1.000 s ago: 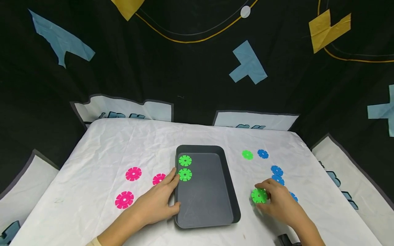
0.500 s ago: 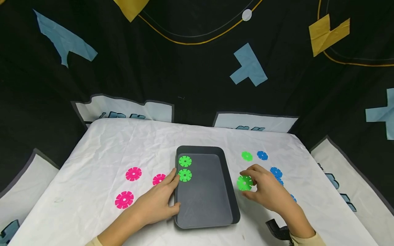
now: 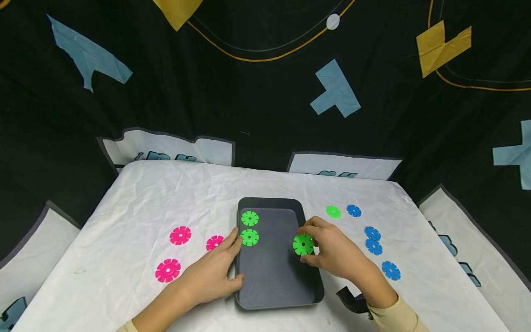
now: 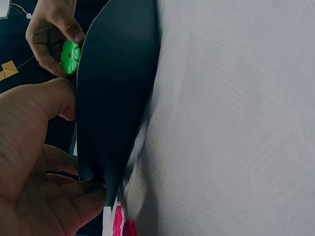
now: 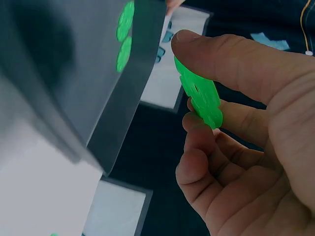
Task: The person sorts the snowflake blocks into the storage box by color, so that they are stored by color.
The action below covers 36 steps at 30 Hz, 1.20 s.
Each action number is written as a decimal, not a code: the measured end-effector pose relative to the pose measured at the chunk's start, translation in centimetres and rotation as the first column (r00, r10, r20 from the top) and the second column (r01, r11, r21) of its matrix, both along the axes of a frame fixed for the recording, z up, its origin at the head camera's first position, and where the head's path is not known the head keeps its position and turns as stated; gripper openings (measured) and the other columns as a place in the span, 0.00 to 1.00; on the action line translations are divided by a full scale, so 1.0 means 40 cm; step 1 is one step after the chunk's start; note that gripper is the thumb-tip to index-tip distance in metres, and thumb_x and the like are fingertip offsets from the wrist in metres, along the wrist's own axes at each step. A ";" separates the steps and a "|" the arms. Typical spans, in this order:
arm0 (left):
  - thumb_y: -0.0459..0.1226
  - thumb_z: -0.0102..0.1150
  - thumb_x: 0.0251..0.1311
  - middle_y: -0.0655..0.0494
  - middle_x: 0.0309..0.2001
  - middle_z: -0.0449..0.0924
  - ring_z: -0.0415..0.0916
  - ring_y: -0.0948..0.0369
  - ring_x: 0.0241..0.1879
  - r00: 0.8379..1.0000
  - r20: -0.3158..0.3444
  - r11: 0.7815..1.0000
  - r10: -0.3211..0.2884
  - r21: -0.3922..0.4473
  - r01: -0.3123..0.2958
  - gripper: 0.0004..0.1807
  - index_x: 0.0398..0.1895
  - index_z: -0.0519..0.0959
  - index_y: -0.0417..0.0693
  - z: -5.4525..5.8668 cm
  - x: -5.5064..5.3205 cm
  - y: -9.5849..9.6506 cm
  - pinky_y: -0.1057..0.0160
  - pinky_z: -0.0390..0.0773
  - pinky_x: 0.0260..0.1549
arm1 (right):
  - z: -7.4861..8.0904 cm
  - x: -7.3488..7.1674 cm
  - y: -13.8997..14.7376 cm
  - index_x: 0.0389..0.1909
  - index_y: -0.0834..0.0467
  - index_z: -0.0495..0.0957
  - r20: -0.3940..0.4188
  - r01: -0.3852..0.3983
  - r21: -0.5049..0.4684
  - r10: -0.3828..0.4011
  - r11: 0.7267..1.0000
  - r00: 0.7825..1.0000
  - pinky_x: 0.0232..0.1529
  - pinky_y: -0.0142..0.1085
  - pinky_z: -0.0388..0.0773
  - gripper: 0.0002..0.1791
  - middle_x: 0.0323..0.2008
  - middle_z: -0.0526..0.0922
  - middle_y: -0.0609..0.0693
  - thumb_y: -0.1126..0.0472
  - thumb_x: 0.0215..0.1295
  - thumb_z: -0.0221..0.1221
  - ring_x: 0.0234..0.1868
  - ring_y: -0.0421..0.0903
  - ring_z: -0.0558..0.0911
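Note:
In the head view, a dark grey rectangular tray (image 3: 274, 281) lies on the white-covered table. Two green notched discs (image 3: 250, 218) sit inside it along the left side, one nearer than the other. My left hand (image 3: 211, 272) rests against the tray's left rim, fingers and thumb spread apart. Over the tray's right side, my right hand (image 3: 333, 249) pinches another green notched disc (image 3: 303, 245) by its edge. The right wrist view has this disc (image 5: 199, 96) tilted between thumb and fingers, clear of the tray wall (image 5: 133, 88).
Pink notched discs (image 3: 180, 235) lie left of the tray, one partly behind the left hand. To the right are several blue notched discs (image 3: 391, 270) and one loose green disc (image 3: 333, 211). A black cloth (image 3: 265, 101) with taped shapes hangs behind the table.
My right hand has carried the green disc leftward from beside the blue discs to over the tray's right side. The left hand has stayed at the rim.

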<state>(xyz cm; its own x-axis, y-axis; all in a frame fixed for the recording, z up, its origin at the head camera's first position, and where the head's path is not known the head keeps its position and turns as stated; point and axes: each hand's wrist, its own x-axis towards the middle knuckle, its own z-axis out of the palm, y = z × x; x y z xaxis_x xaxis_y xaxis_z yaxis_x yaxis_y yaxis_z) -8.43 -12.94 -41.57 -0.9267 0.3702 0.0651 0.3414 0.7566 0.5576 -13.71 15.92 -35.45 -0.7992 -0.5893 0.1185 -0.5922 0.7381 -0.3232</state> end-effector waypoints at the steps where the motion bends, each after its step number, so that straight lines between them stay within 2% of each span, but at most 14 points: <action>1: 0.46 0.65 0.52 0.42 0.75 0.49 0.55 0.55 0.71 1.000 -0.001 1.000 -0.002 0.001 0.002 0.45 0.71 0.61 0.34 0.000 0.000 0.000 0.53 0.66 0.62 | 0.000 -0.001 -0.008 0.50 0.56 0.82 -0.001 -0.008 0.005 0.008 1.000 1.000 0.33 0.27 0.77 0.27 0.45 0.75 0.44 0.60 0.44 0.77 0.35 0.39 0.74; 5: 0.46 0.65 0.52 0.41 0.75 0.49 0.55 0.55 0.71 1.000 -0.001 1.000 -0.007 0.008 0.007 0.45 0.71 0.61 0.33 -0.001 0.000 -0.001 0.53 0.66 0.62 | -0.002 -0.002 -0.035 0.50 0.55 0.82 -0.007 -0.055 0.019 0.055 0.998 0.998 0.38 0.28 0.78 0.27 0.46 0.75 0.45 0.58 0.45 0.76 0.39 0.38 0.75; 15: 0.46 0.65 0.52 0.42 0.75 0.49 0.56 0.55 0.71 1.000 -0.005 1.000 -0.008 0.004 0.008 0.45 0.71 0.61 0.34 -0.003 0.003 -0.002 0.53 0.67 0.62 | -0.025 -0.013 -0.099 0.51 0.56 0.82 0.010 -0.155 0.050 0.155 0.987 0.988 0.39 0.29 0.77 0.27 0.46 0.74 0.45 0.55 0.48 0.75 0.38 0.38 0.75; 27: 0.47 0.64 0.53 0.42 0.75 0.49 0.57 0.54 0.70 1.000 0.011 1.000 -0.022 0.002 0.022 0.45 0.71 0.61 0.34 0.000 0.001 -0.001 0.52 0.68 0.61 | -0.061 -0.030 -0.167 0.52 0.56 0.82 0.066 -0.222 0.118 0.216 0.968 0.974 0.43 0.29 0.77 0.29 0.46 0.74 0.44 0.54 0.46 0.76 0.41 0.36 0.76; 36: 0.46 0.64 0.53 0.42 0.75 0.48 0.57 0.54 0.70 0.999 0.021 0.999 -0.032 -0.002 0.032 0.45 0.72 0.60 0.33 0.002 0.000 -0.004 0.52 0.69 0.60 | -0.090 -0.048 -0.218 0.49 0.52 0.82 0.135 -0.281 0.188 0.258 0.941 0.957 0.43 0.28 0.75 0.27 0.46 0.75 0.41 0.49 0.46 0.76 0.42 0.34 0.76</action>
<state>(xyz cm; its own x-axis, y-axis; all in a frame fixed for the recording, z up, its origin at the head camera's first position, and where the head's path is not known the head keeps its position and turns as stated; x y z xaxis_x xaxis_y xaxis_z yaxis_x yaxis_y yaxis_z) -8.44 -13.10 -41.48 -0.9153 0.4001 0.0453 0.3542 0.7466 0.5631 -15.64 7.21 -39.06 -0.6084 -0.7869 -0.1032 -0.7484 0.6122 -0.2552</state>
